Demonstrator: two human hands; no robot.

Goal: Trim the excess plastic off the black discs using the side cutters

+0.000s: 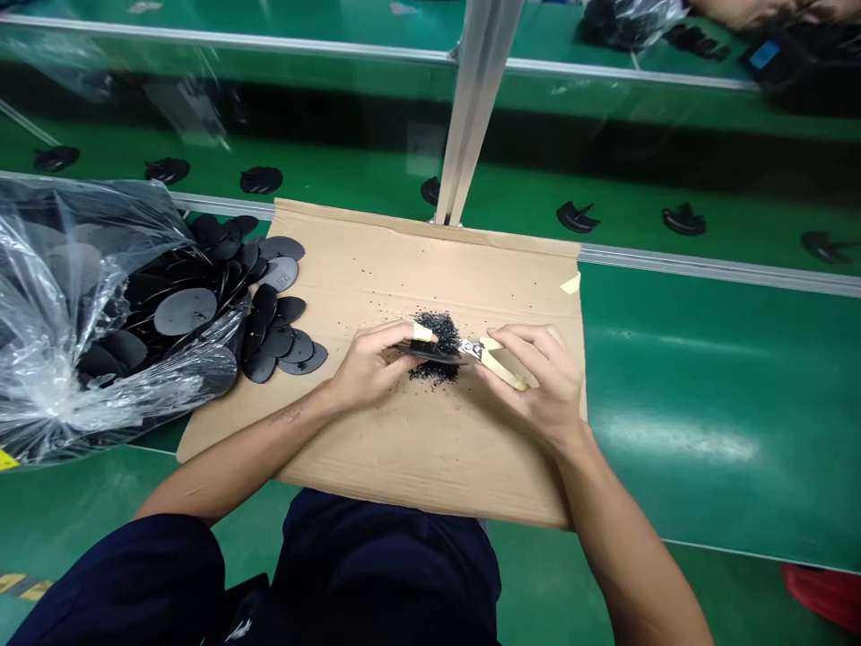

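Beyond and around both hands runs a green counter (706,377), with a flattened cardboard sheet (410,449) lying on it beneath the forearms. Left of the left hand (367,368), a clear plastic bag (67,341) spills black oval pieces (185,311) in a loose, overlapping heap across the cardboard's corner. That hand is nearly closed, its fingers curled and its tape-wrapped thumb (422,333) pressing on a black piece (430,353) held almost edge-on. Right of it, the right hand (538,386) curls firmly around the tape-wrapped handles (504,366) of small metal snips (471,350), whose tip meets that piece. Black crumbs (430,372) lie heaped just below both hands. The left thumb looks most exposed: if the piece slipped, the snips could catch it. A careless forearm could also sweep the crumbs across the cardboard.
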